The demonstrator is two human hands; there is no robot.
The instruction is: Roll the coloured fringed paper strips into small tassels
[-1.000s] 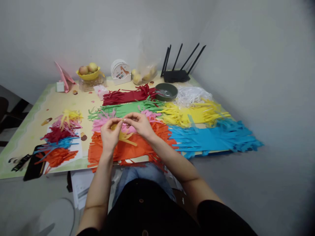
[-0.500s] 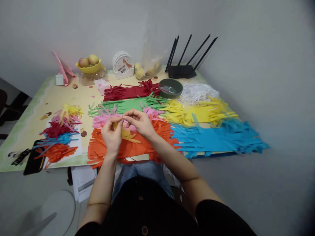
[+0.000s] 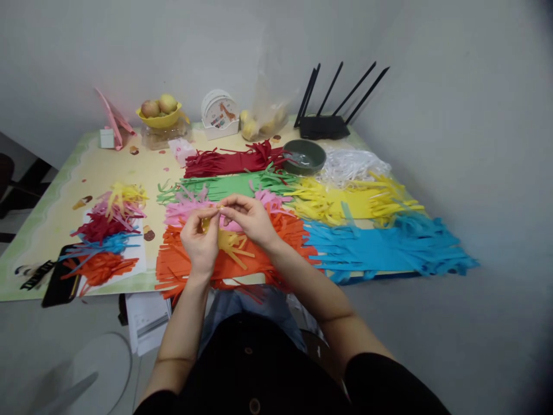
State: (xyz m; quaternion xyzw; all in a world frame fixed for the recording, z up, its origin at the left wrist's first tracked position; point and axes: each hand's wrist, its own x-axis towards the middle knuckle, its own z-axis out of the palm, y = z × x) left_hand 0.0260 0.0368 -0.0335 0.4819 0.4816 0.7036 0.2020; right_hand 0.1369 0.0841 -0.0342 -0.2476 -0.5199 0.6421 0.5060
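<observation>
My left hand (image 3: 201, 239) and my right hand (image 3: 248, 219) meet fingertip to fingertip above the table, both closed in a pinch. Between them is a yellow paper tassel (image 3: 233, 242), its fringed strands hanging below the fingers; the pinched top is mostly hidden. Beneath lies orange fringed tissue paper (image 3: 233, 265), with pink fringed paper (image 3: 185, 213) just behind it. Farther back are strips of green fringed paper (image 3: 231, 185) and dark red fringed paper (image 3: 235, 163). To the right lie yellow fringed paper (image 3: 354, 203) and blue fringed paper (image 3: 375, 249).
On the left, several coloured tassels (image 3: 108, 230) lie on white paper beside a black phone (image 3: 60, 282). A green bowl (image 3: 305, 158) stands near white string (image 3: 354, 164). Behind are a black router (image 3: 324, 127), a fruit bowl (image 3: 159, 118) and a coaster holder (image 3: 220, 121).
The hands keep pinching together in nearly the same place. The yellow strands below them hang slightly differently, and the whole view has shifted a little.
</observation>
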